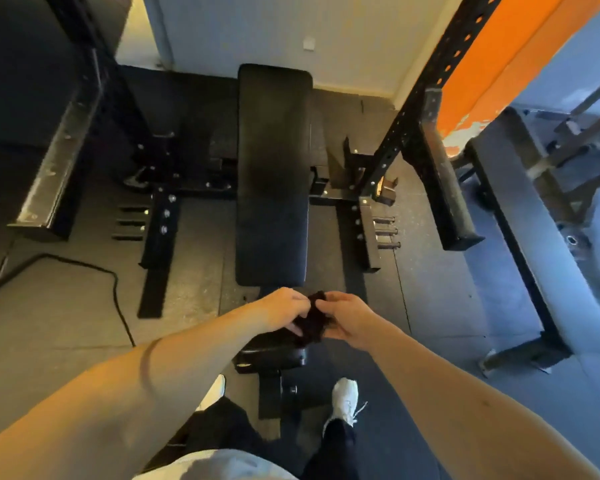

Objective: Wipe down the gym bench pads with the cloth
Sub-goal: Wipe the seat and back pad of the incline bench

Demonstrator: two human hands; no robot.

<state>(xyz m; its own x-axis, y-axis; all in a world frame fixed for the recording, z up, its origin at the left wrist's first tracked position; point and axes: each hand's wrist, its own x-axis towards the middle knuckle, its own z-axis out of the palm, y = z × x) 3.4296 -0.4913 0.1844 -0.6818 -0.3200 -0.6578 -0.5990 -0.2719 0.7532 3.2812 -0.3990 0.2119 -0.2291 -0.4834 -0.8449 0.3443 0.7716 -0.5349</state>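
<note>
A long black back pad (272, 174) of the gym bench runs away from me down the middle of the view. The short black seat pad (274, 355) lies nearest me, partly hidden by my hands. A small dark cloth (315, 318) is bunched above the seat pad. My left hand (284, 308) pinches its left side. My right hand (349, 315) pinches its right side. Both hands hover just above the seat pad, close to the gap between the two pads.
Black rack uprights (426, 109) and their floor feet (158, 237) flank the bench on both sides. A black cable (84, 268) trails over the rubber floor at left. An orange pad (520, 53) and another frame stand at right. My white shoes (343, 400) straddle the bench foot.
</note>
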